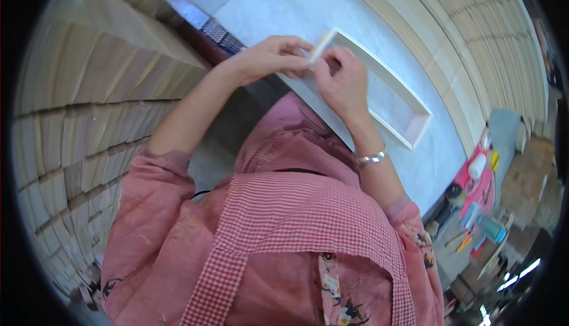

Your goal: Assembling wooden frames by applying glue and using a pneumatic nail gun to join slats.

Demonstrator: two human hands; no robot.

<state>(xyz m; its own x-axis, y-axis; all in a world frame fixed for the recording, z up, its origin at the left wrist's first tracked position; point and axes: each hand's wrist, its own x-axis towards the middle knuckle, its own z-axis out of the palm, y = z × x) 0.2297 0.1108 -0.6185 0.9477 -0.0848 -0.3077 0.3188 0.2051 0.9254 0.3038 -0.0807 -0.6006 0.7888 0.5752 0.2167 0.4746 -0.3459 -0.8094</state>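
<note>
Head view: both hands at the near-left end of a white frame [388, 78] on the pale table [261, 9].
The left hand [275, 59] meets that end from outside, fingers narrowed; the right hand [345, 83], fingers curled, reaches over the near side to it. Blur hides whether either grips. Wood strips [104, 71] stand stacked at left, more strips [492, 35] beyond the frame.

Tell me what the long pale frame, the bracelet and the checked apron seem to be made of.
Frame: probably wood or fibreboard, perhaps painted; its straight walls look smooth and whitish, though the core can't be told.
Bracelet: likely polished metal, being silvery with bright highlights.
Apron: woven fabric, possibly cotton, with a matte finish; it drapes softly and creases.
</note>
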